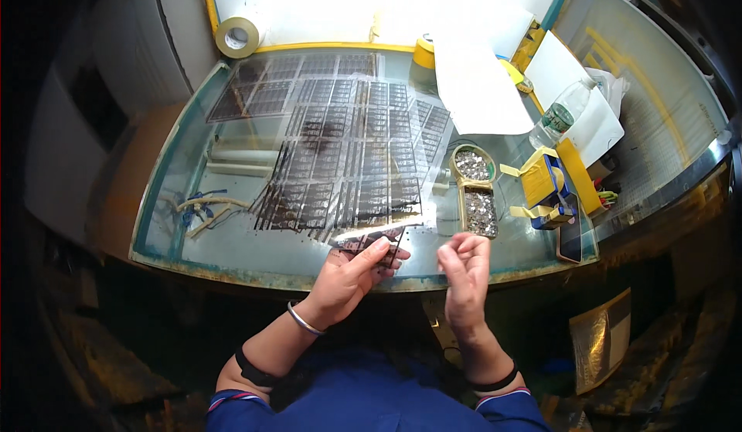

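My left hand grips a small dark printed film piece, thumb on top and fingers beneath, just above the table's near edge. To its right my right hand is raised with thumb and fingers curled together. Anything in that pinch is too small to make out. Just beyond the right hand stands a rectangular tray of small silvery bits, and behind it a rounded dish with similar bits. Large dark-printed transparent sheets lie overlapping on the glass table, beyond my left hand.
A tape roll stands at the back left. Bent sticks with blue ties lie at left. On the right are a blue tape dispenser with yellow tape strips, a plastic bottle, and a white sheet behind the dishes.
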The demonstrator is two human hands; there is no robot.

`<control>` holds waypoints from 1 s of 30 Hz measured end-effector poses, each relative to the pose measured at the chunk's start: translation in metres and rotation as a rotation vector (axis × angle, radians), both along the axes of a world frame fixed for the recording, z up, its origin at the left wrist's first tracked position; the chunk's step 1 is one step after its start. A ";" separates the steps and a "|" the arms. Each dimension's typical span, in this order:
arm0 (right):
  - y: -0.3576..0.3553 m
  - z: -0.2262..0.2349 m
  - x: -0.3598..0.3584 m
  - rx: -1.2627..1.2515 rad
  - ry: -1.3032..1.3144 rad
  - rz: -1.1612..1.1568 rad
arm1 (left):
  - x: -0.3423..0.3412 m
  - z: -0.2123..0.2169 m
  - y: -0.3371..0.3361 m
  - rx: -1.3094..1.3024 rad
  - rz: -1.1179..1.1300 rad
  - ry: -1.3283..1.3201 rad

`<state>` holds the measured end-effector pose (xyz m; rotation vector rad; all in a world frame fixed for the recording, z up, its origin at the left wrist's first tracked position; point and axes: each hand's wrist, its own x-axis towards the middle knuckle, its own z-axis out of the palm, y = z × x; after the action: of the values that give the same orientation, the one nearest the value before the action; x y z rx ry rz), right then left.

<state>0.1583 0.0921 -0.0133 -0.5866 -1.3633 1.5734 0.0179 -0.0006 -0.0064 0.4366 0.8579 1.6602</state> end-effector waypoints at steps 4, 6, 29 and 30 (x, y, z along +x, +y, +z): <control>0.005 0.018 0.011 -0.336 -0.268 0.458 | 0.003 0.007 0.003 0.029 -0.003 0.003; -0.002 0.018 -0.002 -0.292 -0.293 0.579 | 0.001 0.005 0.001 0.012 -0.014 0.010; 0.075 0.013 0.061 0.921 -0.660 -0.230 | -0.152 0.068 -0.094 -0.502 0.301 0.884; 0.081 0.007 0.059 0.951 -0.662 -0.209 | -0.179 0.056 -0.098 -0.557 0.366 0.871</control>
<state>0.2170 0.1732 -0.0058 -0.6191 -2.2231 0.4157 -0.1609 -0.0986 0.0495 0.6397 2.0805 1.4336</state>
